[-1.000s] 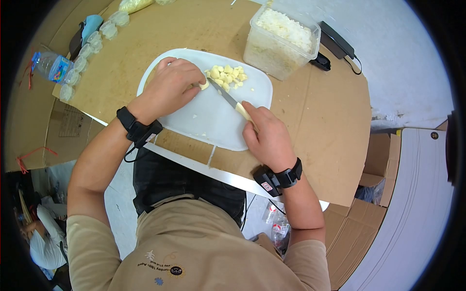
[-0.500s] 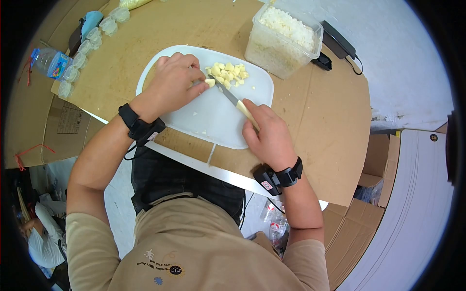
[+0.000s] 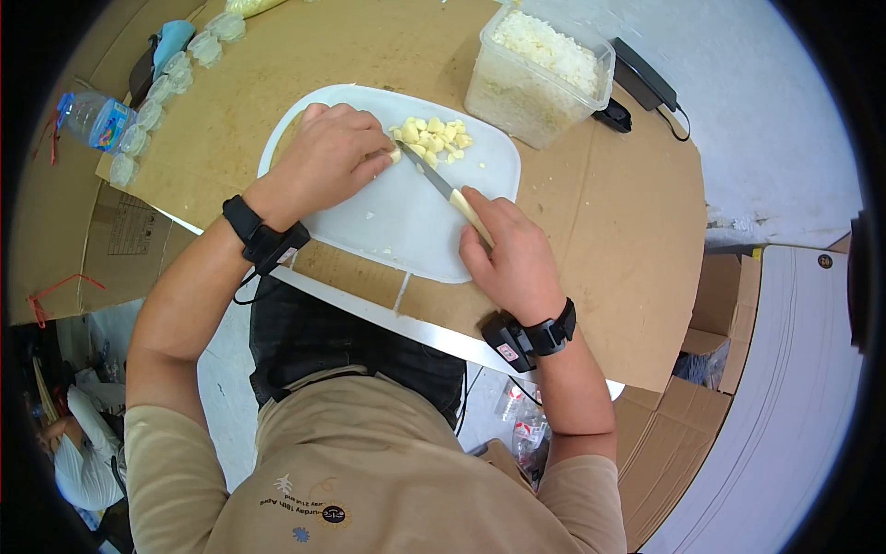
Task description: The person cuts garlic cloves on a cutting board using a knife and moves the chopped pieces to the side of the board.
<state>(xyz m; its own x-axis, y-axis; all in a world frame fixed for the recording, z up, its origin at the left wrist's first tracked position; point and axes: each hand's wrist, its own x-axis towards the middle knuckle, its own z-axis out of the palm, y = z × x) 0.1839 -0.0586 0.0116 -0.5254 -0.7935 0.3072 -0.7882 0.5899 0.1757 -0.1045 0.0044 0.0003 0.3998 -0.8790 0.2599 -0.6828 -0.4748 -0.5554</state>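
My right hand [image 3: 512, 254] grips the cream handle of a small knife [image 3: 441, 183]. Its blade slants up and left over a white cutting board [image 3: 415, 235], and the tip is close to my left fingers. Between the left thumb and fingertips my left hand [image 3: 337, 152] pinches a pale garlic clove [image 3: 396, 154], partly covered by the fingers. Just beyond the blade, a heap of cut garlic pieces [image 3: 436, 134] lies on the far part of the board. A few small bits are scattered on the board's near half.
A clear plastic tub [image 3: 521, 102] filled with white chopped food stands behind the board. Several small clear cups [image 3: 150, 114] line the table's left edge beside a water bottle [image 3: 100, 120]. A black adapter [image 3: 643, 76] lies back right. Another person sits at lower left.
The clove in my left fingers has turned and shows less now, and the left fingers have shifted slightly. The knife and my right hand have hardly moved.
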